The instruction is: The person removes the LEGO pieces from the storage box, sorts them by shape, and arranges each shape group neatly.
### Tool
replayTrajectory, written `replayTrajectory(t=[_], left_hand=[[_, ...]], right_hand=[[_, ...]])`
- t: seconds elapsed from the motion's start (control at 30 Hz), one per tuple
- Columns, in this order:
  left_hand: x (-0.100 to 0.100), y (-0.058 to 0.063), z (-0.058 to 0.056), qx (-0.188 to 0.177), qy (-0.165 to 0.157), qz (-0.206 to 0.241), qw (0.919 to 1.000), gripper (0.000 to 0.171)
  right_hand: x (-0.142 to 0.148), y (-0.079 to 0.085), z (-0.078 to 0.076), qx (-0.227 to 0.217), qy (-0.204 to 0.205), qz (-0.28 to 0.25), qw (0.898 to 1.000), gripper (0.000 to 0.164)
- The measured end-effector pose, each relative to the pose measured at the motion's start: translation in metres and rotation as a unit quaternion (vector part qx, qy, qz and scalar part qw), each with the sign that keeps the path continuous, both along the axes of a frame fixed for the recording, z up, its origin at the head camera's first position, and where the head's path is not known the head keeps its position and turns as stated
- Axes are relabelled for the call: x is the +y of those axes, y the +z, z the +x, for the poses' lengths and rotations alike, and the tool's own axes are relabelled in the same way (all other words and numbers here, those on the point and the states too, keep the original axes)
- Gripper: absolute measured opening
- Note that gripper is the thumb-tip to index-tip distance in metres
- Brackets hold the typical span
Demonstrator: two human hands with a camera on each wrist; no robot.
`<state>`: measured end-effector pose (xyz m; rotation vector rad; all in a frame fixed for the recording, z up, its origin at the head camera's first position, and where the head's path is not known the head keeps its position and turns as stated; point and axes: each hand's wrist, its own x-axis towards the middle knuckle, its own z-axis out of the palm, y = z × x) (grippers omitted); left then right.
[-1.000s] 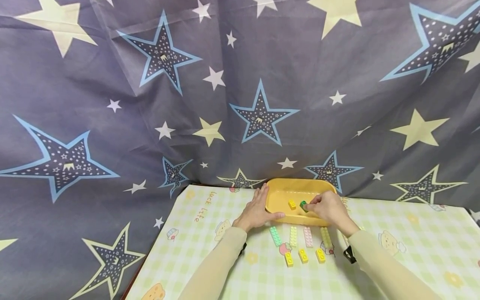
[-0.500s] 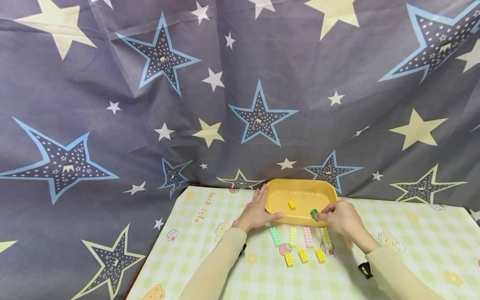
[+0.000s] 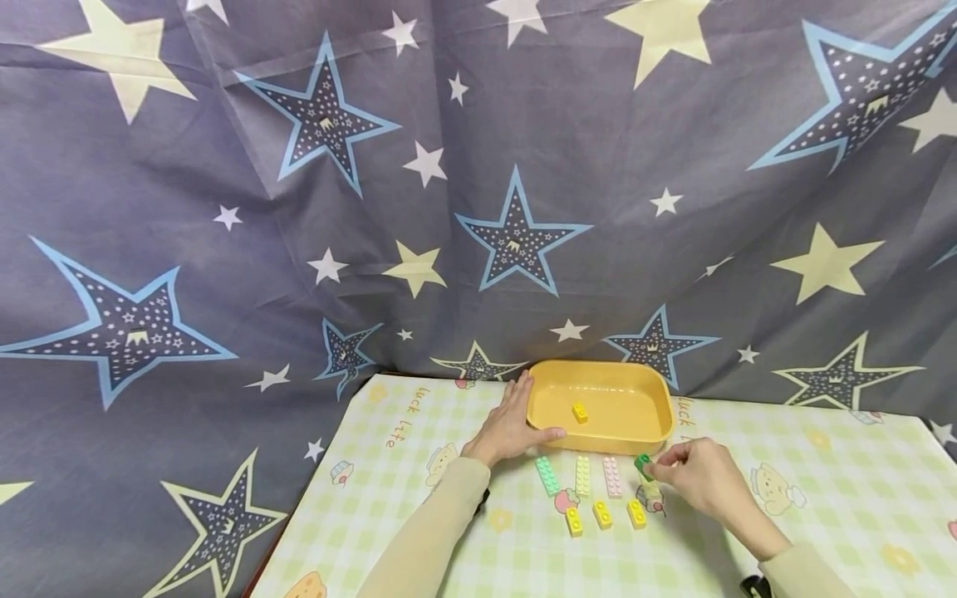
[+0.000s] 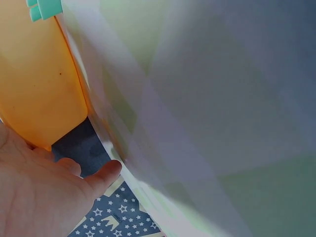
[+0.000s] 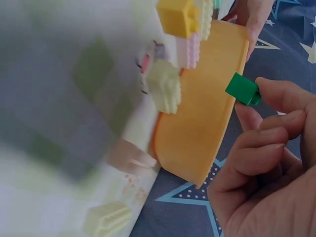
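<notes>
My right hand (image 3: 706,477) pinches a small green toy brick (image 3: 643,466) between thumb and fingertips. In the head view the brick overlaps the far end of a pale yellow long brick, just in front of the orange-yellow tub (image 3: 613,446); the right wrist view has the green brick (image 5: 242,89) apart from the other bricks. My left hand (image 3: 508,428) rests at the tub's left end, fingers straight and thumb along the front wall. Inside the tub lies one small yellow brick (image 3: 580,413).
Before the tub lie a mint long brick (image 3: 547,477), a pale yellow one (image 3: 582,476) and a pink one (image 3: 612,477). Small yellow bricks (image 3: 602,515) form a nearer row. A starry curtain (image 3: 516,316) hangs behind the table. Another pale brick (image 5: 106,219) shows in the right wrist view.
My right hand has carried the green brick from inside the tub, over its front right rim, towards me above the long bricks. My left hand stays at the tub.
</notes>
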<state>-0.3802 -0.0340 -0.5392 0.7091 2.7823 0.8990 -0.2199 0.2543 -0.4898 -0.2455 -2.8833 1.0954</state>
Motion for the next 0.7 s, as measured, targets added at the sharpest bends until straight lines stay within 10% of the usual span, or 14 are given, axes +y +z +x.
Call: replayTrajectory(t=[0.7], left_hand=[[0.001, -0.002, -0.002, 0.003, 0.003, -0.001, 1.0, 0.123]], right_hand=[[0.005, -0.032, 0.032, -0.062, -0.038, 0.002, 0.997, 0.024]])
